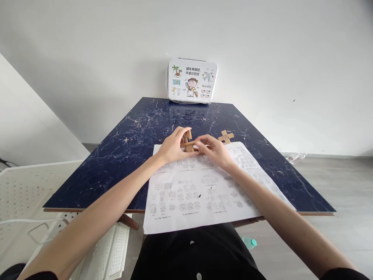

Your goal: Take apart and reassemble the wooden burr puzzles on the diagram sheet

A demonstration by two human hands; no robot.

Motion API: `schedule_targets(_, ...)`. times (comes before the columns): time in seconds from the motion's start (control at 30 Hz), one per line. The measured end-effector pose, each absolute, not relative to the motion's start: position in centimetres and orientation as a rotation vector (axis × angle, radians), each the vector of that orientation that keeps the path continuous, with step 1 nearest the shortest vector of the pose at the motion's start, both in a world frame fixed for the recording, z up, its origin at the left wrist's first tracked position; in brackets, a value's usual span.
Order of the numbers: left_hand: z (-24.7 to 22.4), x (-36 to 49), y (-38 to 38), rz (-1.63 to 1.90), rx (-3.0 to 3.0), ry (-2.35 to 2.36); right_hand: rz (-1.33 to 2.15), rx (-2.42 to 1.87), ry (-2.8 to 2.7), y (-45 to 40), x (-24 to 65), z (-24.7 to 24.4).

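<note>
Several notched wooden pieces [189, 148] are held together between both hands over the top edge of a printed sheet. My left hand [174, 147] wraps round their left side, thumb below and fingers above. With thumb and forefinger, my right hand [214, 149] pinches a thin wooden stick [190, 143] that lies across the others. How the pieces join is partly hidden by the fingers. A cross-shaped wooden piece [226, 137] rests on the table just beyond the sheet, to the right of my right hand. The white sheet [186, 217] shows rows of small line diagrams.
A white travel-print case [192, 81] leans against the wall at the back of the dark blue marbled table [116, 155]. White perforated shelving [26, 186] stands at the left. A teal-capped bottle [250, 243] is on the floor below the table's front edge.
</note>
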State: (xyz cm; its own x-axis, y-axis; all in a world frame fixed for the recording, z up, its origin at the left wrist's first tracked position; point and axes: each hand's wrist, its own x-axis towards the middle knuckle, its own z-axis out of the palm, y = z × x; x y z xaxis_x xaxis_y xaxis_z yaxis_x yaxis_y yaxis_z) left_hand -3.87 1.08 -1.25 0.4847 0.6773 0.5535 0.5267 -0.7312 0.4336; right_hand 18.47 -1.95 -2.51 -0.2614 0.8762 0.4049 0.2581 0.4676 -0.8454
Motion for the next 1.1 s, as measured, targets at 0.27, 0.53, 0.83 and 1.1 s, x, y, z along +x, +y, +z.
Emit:
schedule_targets(0.27, -0.9, -3.9, 0.9, 0.952, 2.502, 1.08, 0.802, -0.946, -1.789, -1.1, 19.1, -2.8)
schedule_targets(0.53, -1.0, -4.3, 1.7, 0.877, 2.468, 0.982, 0.772, -0.925, -1.94, -1.2, 19.6, -2.3)
schedule_targets(0.83, -1.2, -4.6, 2.0, 0.906, 2.451, 1.024, 0.803, -0.883, -1.967, -1.5, 19.5, -2.1)
schedule_targets(1.1, -1.5, -4.4, 2.2, 0.913, 2.455, 0.958, 0.802, -0.874, -1.986, -1.8, 19.7, -1.9)
